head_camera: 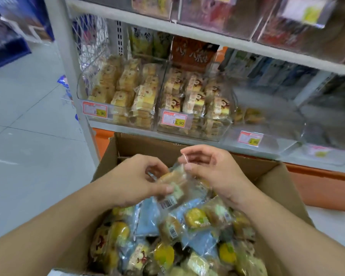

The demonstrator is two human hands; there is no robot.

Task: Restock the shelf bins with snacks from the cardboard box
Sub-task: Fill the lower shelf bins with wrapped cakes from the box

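Note:
An open cardboard box (271,176) stands below me, full of several wrapped snacks (195,226) in clear, yellow and blue packs. Above the pile I hold one clear-wrapped cake pack (174,186) between both hands. My left hand (135,180) pinches its left side with thumb and fingers. My right hand (213,168) pinches its upper right edge, fingers curled. Beyond the box, clear shelf bins hold snacks: the left bin (116,114) and middle bin (191,124) are stacked full, and the right bin (267,124) holds only a few yellow packs at its back.
White shelf boards (207,38) run above the bins, with more packaged goods on the upper levels. Price tags reading 13.90 hang on the bin fronts. A white upright post (76,86) marks the shelf's left end. Pale tiled floor (28,136) spreads to the left.

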